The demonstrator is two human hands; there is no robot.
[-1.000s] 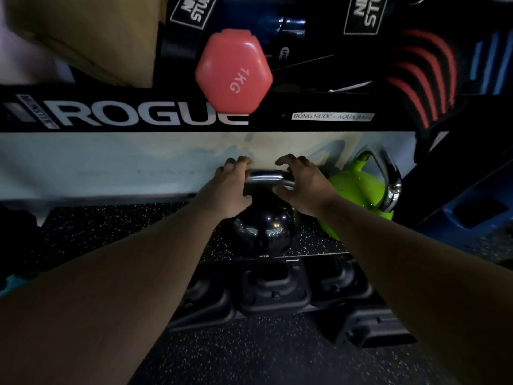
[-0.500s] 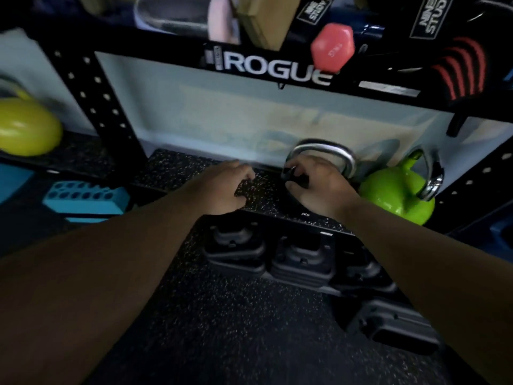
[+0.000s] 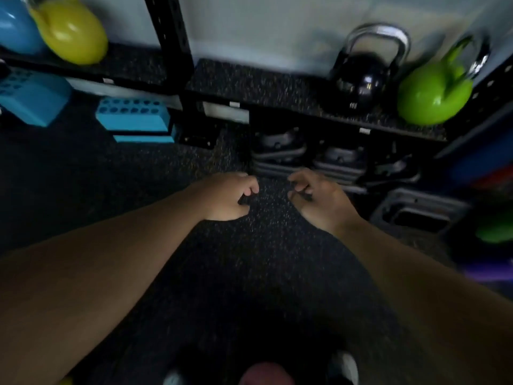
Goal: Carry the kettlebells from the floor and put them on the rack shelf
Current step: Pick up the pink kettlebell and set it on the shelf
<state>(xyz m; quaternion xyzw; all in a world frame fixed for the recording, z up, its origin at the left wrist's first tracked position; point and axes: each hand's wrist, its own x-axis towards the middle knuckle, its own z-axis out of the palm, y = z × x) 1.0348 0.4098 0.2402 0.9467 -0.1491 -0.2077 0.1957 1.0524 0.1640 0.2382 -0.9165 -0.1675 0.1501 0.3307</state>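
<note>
A black kettlebell (image 3: 362,81) with a chrome handle stands upright on the speckled rack shelf (image 3: 255,84), just left of a lime green kettlebell (image 3: 433,93). Both my hands hang over the dark floor well in front of the shelf. My left hand (image 3: 227,197) is empty, its fingers loosely curled and apart. Beside it, my right hand (image 3: 319,195) is likewise empty with curled fingers. A yellow kettlebell (image 3: 70,31) and a blue one (image 3: 14,26) rest on the shelf section at far left.
Black weight plates (image 3: 311,159) sit stacked under the shelf. Blue perforated blocks (image 3: 133,118) lie on the floor at left, beside the black rack upright (image 3: 172,45). A grey frame (image 3: 416,209) and a green object (image 3: 497,229) lie at right. The speckled floor (image 3: 249,259) spreads below my hands.
Both hands let go of the black kettlebell, which now stands on the shelf, and drew back toward me over the floor. The view has tilted downward.
</note>
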